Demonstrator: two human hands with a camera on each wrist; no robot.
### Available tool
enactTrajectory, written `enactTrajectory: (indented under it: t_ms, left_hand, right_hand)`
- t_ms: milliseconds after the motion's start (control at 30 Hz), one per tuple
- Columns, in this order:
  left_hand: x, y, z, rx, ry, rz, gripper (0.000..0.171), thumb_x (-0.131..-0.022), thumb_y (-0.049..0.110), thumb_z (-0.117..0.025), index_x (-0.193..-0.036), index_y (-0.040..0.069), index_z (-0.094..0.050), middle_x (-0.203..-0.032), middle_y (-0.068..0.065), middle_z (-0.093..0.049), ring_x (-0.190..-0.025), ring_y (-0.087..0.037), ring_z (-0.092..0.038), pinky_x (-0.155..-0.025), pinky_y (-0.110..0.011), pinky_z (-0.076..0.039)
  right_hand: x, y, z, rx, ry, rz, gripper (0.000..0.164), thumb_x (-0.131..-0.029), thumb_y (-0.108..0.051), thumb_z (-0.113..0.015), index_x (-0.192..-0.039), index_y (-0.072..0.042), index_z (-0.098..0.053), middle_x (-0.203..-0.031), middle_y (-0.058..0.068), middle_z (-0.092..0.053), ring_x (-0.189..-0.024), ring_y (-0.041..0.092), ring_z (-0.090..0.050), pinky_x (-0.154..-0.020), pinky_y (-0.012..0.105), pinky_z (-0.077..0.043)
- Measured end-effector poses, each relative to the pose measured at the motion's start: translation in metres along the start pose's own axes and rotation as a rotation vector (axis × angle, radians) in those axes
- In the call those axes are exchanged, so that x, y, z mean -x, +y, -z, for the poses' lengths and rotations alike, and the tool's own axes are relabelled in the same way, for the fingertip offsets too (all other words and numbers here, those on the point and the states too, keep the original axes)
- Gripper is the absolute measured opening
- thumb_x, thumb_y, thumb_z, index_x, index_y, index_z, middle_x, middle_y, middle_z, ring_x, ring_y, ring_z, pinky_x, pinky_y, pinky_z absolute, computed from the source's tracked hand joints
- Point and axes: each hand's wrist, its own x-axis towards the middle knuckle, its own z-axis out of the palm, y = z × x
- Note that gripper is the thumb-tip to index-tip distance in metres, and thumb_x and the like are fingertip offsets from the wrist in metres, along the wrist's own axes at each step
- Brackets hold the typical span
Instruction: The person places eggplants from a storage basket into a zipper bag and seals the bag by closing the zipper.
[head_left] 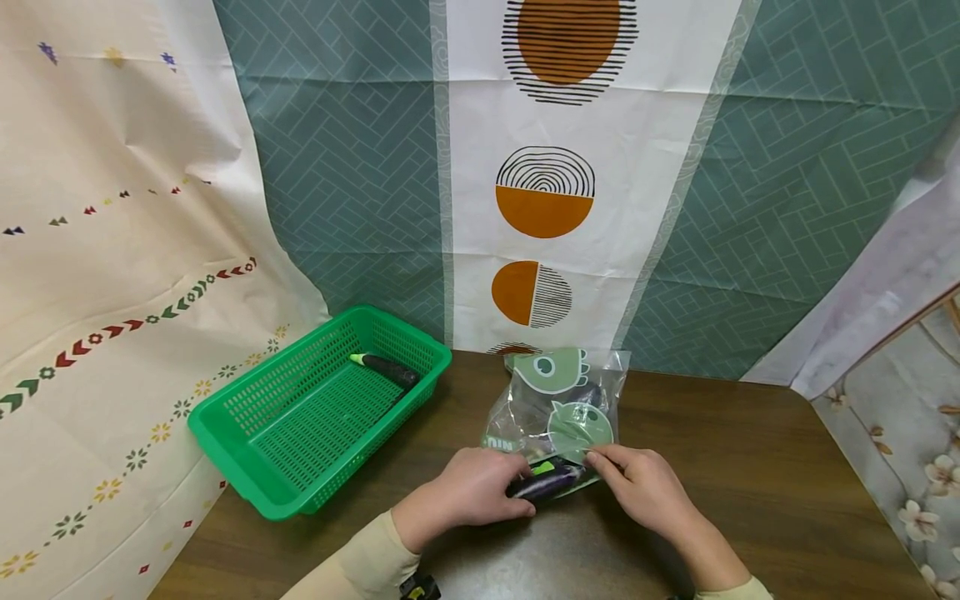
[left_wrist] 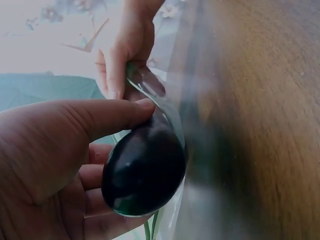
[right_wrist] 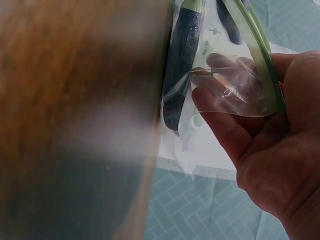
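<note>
A dark purple eggplant (head_left: 553,482) lies at the near mouth of a clear zip bag (head_left: 517,408) with green cartoon prints. My left hand (head_left: 483,485) grips it by its rounded end; in the left wrist view the thumb lies along the top of the eggplant (left_wrist: 145,172) and the fingers curl below. On the other side, my right hand (head_left: 651,492) pinches the bag's edge, thumb and fingers at the green strip (right_wrist: 264,65) in the right wrist view. Through the plastic there, another eggplant (right_wrist: 182,65) shows inside the bag.
To the left stands a green perforated basket (head_left: 258,496) with a dark eggplant (head_left: 390,371) with a light green tip at its far end. Patterned cloths (head_left: 360,167) hang behind and beside the brown wooden table (head_left: 750,483).
</note>
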Motion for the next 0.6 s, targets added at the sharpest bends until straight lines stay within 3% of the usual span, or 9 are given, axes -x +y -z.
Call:
enactTrajectory:
  t_ms: [300,600]
  left_hand:
    - [-0.006,0.008,-0.01,-0.056,-0.037,0.038,0.036,-0.091,0.058,-0.087,-0.107,0.027,-0.077,-0.084,0.014,-0.067,-0.07,-0.006,-0.058,-0.056,-0.034,-0.042]
    - [-0.01,0.012,-0.019,-0.104,0.023,0.06,0.034,-0.09,0.06,-0.086,-0.094,0.028,-0.074,-0.079,0.013,-0.069,-0.068,-0.01,-0.064,-0.053,-0.036,-0.044]
  right_hand:
    - [0.0,0.002,-0.003,0.011,0.02,0.031,0.018,-0.109,-0.031,-0.075,-0.118,-0.021,-0.087,-0.112,-0.009,-0.083,-0.102,0.014,-0.079,-0.093,0.049,-0.064]
    - [0.0,0.002,-0.005,0.012,0.032,0.05,0.015,-0.108,-0.031,-0.076,-0.116,-0.024,-0.087,-0.109,-0.012,-0.083,-0.097,0.009,-0.077,-0.089,0.046,-0.065]
